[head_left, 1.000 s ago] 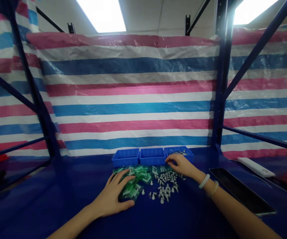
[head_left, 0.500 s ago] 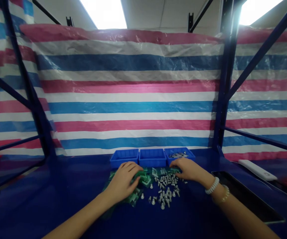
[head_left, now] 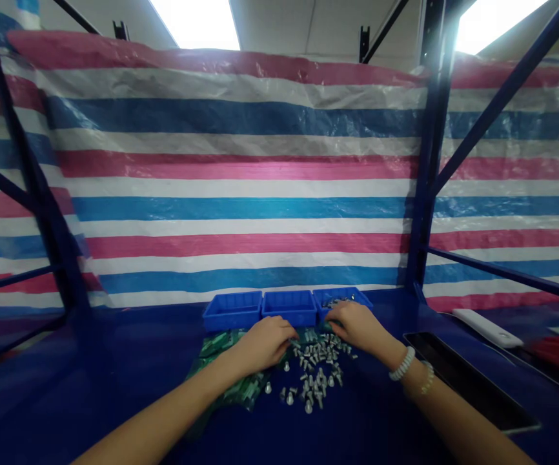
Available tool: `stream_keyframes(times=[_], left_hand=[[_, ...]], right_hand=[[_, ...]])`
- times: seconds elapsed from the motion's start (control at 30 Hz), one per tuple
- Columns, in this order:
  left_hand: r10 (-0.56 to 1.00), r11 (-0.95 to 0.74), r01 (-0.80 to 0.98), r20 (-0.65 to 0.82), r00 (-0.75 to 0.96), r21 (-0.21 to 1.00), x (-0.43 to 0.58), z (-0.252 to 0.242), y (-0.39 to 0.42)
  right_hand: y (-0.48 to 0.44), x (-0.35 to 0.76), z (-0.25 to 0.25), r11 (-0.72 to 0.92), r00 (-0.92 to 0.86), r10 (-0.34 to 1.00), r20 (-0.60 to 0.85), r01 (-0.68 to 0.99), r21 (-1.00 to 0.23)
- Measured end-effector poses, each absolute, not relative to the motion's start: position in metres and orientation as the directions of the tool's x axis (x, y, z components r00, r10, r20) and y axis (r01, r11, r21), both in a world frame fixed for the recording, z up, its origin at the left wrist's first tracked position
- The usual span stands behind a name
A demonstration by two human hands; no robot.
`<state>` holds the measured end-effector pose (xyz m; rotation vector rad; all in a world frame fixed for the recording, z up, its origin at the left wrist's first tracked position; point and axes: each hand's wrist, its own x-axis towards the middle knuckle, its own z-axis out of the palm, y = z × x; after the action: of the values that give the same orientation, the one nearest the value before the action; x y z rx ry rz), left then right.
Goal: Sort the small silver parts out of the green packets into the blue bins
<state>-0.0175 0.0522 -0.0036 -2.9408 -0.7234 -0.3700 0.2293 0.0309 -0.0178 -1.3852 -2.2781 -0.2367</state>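
Observation:
My left hand is over the right edge of a heap of green plastic packets, its fingers curled together at the border with the loose screws. Whatever lies between those fingertips is too small to make out. Silvery screws are scattered between my two hands. My right hand, with two bracelets on the wrist, is bent down just in front of the right blue bin. Its thumb and fingers close near a small greenish piece I cannot identify.
Left and middle blue bins stand beside the right one, which holds small metal parts. A dark flat tablet-like panel lies right of my right forearm, with a white oblong device behind it. Blue rack posts flank the table.
My left hand has moved right, off the green packets towards the screws, and its fingers have drawn together. My right hand stays by the right bin. The view has shifted slightly.

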Motion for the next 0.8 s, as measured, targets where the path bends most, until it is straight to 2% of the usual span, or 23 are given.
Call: stream_keyframes(times=[0.2,0.37,0.8], left_hand=[[0.476,-0.86,0.505,0.245,0.844,-0.069,-0.013,-0.011,0.061],[0.489,-0.844,0.523,0.232,0.841,-0.117,-0.01,-0.011,0.062],[0.484,-0.826,0.534,0.259,0.836,-0.18,-0.006,-0.014,0.064]], right_hand=[[0.029,0.216,-0.014,0.529,-0.454,0.727,0.516,0.848,0.0],[0.03,0.194,-0.022,0.601,-0.561,0.694,0.452,0.796,0.067],[0.036,0.194,-0.031,0.59,-0.551,0.732,0.4,0.807,0.031]])
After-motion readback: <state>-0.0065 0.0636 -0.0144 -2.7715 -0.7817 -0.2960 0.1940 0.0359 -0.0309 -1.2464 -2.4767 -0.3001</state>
